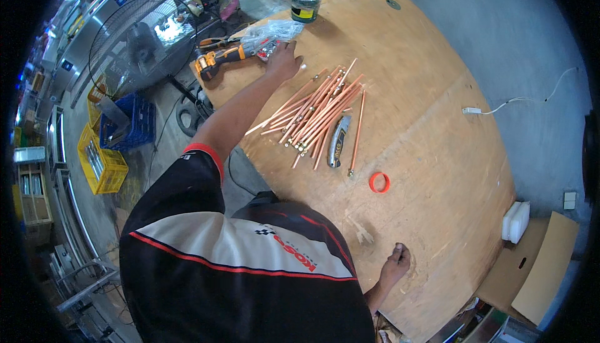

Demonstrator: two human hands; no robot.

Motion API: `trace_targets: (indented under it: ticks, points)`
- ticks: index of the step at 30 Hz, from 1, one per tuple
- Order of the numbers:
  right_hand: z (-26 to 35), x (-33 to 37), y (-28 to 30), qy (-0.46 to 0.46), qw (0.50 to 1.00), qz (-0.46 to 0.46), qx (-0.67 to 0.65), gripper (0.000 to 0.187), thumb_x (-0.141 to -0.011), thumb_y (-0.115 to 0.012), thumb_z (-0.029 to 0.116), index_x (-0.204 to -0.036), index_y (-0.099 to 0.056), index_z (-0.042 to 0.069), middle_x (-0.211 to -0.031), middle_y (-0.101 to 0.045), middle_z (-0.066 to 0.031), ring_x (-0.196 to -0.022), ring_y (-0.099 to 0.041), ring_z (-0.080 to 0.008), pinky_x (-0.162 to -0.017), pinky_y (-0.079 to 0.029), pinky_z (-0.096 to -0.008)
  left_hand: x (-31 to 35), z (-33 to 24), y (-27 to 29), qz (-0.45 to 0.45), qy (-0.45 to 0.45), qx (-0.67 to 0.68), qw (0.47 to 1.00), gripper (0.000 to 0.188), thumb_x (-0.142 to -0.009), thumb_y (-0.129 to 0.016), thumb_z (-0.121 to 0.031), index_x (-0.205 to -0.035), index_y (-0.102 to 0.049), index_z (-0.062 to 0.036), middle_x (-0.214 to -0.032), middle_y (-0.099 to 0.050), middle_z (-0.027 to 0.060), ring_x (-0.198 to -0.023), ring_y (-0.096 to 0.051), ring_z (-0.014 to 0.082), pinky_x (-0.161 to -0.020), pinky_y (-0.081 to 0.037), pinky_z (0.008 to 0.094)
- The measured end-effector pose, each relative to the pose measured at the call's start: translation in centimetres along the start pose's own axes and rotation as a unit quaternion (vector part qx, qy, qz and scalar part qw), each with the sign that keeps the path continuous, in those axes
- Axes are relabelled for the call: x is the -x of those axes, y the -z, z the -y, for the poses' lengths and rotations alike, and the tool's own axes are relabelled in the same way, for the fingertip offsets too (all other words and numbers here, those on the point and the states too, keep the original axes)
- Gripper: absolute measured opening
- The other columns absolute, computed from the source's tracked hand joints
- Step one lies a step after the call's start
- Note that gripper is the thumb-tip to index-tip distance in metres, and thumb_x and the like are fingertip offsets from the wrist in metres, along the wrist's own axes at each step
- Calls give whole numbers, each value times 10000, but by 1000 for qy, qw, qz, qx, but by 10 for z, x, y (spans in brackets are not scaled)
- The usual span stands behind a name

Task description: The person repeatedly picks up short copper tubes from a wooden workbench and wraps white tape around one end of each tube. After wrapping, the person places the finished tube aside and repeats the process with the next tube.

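My left hand (284,63) reaches to the far left of the wooden table, its fingers curled beside the head of an orange and black power tool (232,54). A small red and silver item (267,50) lies at its fingertips; what the fingers hold is hidden. A loose heap of copper tubes (325,109) with small end fittings lies in front of it. Beside the heap are a grey utility knife (339,142), one separate copper tube (358,134) and an orange ring (379,182). My right hand (395,265) rests at the near table edge, fingers curled; any contents are hidden.
Clear plastic bags (275,30) and a dark green tub (305,4) stand at the far edge of the table (437,155). To the left are a floor fan (144,46), a blue crate (134,121) and a yellow crate (103,162). A cardboard box (531,265) stands right.
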State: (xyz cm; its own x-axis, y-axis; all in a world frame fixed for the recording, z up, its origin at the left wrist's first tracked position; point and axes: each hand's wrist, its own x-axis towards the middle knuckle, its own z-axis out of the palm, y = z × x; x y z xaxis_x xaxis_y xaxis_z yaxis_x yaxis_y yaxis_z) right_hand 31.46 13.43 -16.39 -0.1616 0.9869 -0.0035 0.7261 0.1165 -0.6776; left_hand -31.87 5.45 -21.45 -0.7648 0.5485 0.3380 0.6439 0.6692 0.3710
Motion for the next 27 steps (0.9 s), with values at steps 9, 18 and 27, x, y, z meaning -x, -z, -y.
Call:
trace_targets:
  ticks: [9, 18, 27]
  points:
    - [17, 20, -33, -36, 996, 60, -51, 212, -952, -621, 194, -972, -680, -9, -773, -620, -58, -633, -521, -120, -587, -438, -274, -2, -43, -47, 205, -5, -25, 978, 349, -849, -630, -332, -1075, -642, -67, -977, -684, 209, -946, -659, 380, -833, -517, 498]
    - [124, 0, -36, -24, 971, 164, -172, 244, -965, -581, 195, -967, -690, -23, -775, -641, -60, -680, -564, -114, -626, -462, -273, -42, -130, 55, 31, -1, 407, 913, 241, -965, -553, -244, -1046, -574, -18, -795, -608, 125, -736, -604, 217, -670, -481, 368]
    - [221, -13, -21, 382, 898, -52, -213, 258, -843, -730, 118, -1098, -725, 78, -794, -557, -87, -646, -547, -182, -577, -439, -281, 141, -258, 184, 305, -294, 424, 801, 323, -942, -545, -170, -1230, -564, -25, -1054, -647, 185, -936, -660, 322, -810, -517, 402]
